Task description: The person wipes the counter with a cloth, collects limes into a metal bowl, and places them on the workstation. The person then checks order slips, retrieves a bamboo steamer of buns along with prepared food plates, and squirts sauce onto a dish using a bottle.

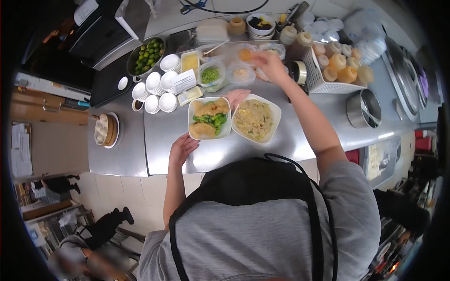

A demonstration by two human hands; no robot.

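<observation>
My left hand has its fingers stretched out against the lower left edge of a square white bowl. Inside that bowl are bright green leafy vegetables between golden-brown pieces of food. Touching it on the right is another white bowl, filled with fried rice. My right hand reaches over the ingredient containers at the back, close to some orange garnish. Its fingers are drawn together; what they grip is blurred. Chopped green onion sits in a container to the left.
Stacked white cups and a pot of green citrus fruit stand back left. A white basket of sauce bottles and a steel pot are at right. A bamboo steamer is far left; people stand behind on both sides.
</observation>
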